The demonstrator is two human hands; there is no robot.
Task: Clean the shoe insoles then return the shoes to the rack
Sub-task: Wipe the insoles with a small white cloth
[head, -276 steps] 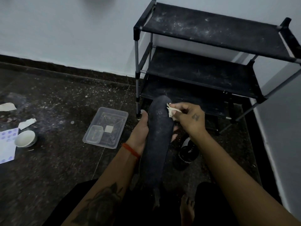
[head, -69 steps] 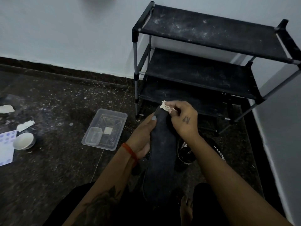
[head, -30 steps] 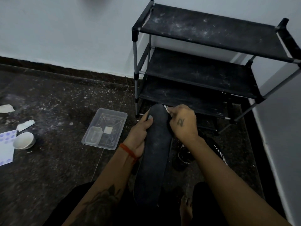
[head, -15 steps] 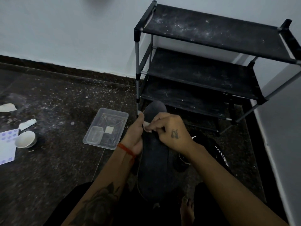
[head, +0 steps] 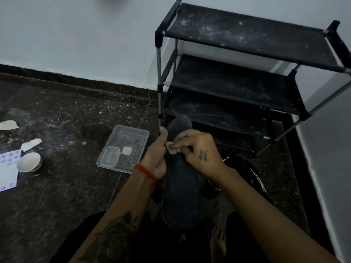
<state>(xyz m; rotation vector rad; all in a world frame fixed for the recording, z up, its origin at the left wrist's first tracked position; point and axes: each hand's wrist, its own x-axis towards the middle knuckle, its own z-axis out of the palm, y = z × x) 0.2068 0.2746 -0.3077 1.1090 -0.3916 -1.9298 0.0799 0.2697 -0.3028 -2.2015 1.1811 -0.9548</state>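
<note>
Insole: dark, long, held up over the lap in front of the rack, toe end pointing towards the lowest shelf. Gripped along its left edge by the left hand, thumb up beside the toe end, fingers hidden behind. Small white wad pinched in the curled fingertips of the right hand and pressed onto the upper part of the insole. Black shoe down on the floor, just right of the insole. Clear plastic tray to the left, white bowl and paper scraps further left.
</note>
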